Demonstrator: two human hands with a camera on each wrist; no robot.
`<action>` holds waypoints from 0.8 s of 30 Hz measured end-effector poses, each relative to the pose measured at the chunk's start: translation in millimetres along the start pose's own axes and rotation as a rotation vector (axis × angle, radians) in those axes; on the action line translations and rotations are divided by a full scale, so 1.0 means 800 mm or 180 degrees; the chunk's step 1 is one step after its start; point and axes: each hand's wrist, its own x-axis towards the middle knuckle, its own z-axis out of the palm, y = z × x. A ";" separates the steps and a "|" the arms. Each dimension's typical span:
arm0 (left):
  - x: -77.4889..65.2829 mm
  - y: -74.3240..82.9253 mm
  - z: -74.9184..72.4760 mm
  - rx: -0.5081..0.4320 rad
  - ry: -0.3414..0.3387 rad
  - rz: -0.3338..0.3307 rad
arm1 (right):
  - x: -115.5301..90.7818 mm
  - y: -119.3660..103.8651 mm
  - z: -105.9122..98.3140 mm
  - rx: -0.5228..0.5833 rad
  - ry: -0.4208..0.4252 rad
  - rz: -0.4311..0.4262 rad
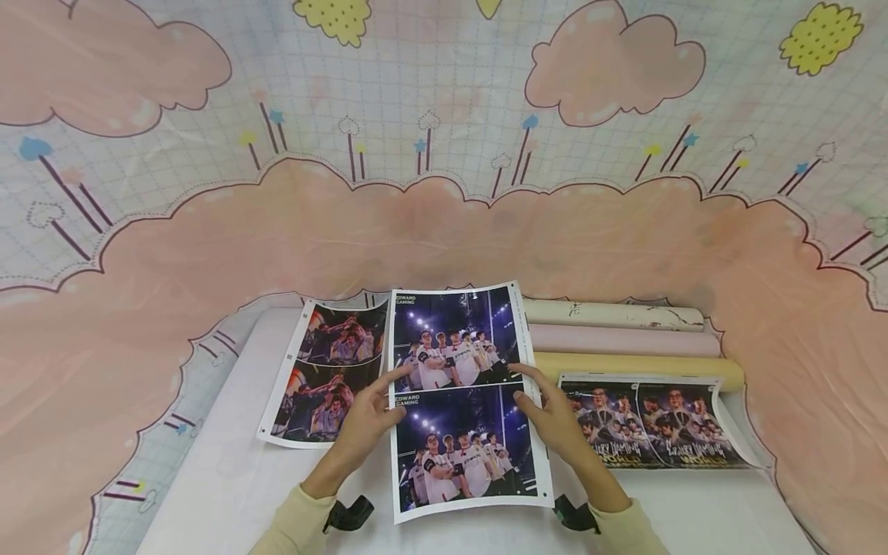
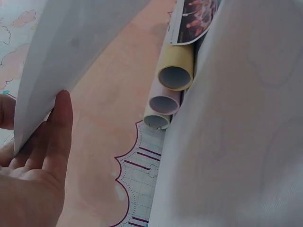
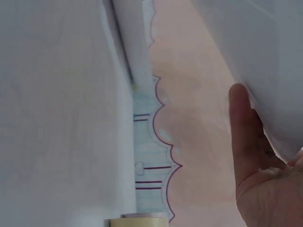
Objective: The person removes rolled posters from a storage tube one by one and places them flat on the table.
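Observation:
In the head view a white-bordered photo print sheet is held up over the white table, its picture of a group in white jerseys repeated one above the other. My left hand grips its left edge, thumb in front. On the opposite edge my right hand holds it the same way. Both wrist views face the plain back: the left hand has its fingers behind the sheet, and the right hand has fingers against the back of the sheet.
At left on the table lies another two-picture print. Three paper rolls, cream, pink and yellow, lie at back right. A dark print leans against the yellow roll. Cloud-patterned cloth hangs behind.

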 end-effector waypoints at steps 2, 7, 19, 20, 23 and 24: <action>0.000 0.000 -0.001 -0.0065 -0.0099 0.0097 | 0.000 0.000 -0.002 0.0130 -0.0033 0.0029; 0.000 -0.001 -0.003 -0.0366 -0.0230 0.0193 | -0.001 -0.001 -0.007 0.0551 -0.0168 0.0232; 0.005 0.001 -0.009 -0.1276 -0.0583 0.0113 | -0.006 -0.005 -0.021 0.1626 -0.0570 0.0293; 0.005 0.001 -0.009 -0.1318 -0.0595 0.0089 | -0.006 -0.005 -0.021 0.1659 -0.0575 0.0309; 0.006 0.000 -0.010 -0.1464 -0.0604 -0.0026 | -0.007 -0.005 -0.021 0.1793 -0.0595 0.0312; 0.006 0.001 -0.010 -0.1519 -0.0593 -0.0068 | -0.007 -0.005 -0.021 0.1854 -0.0609 0.0293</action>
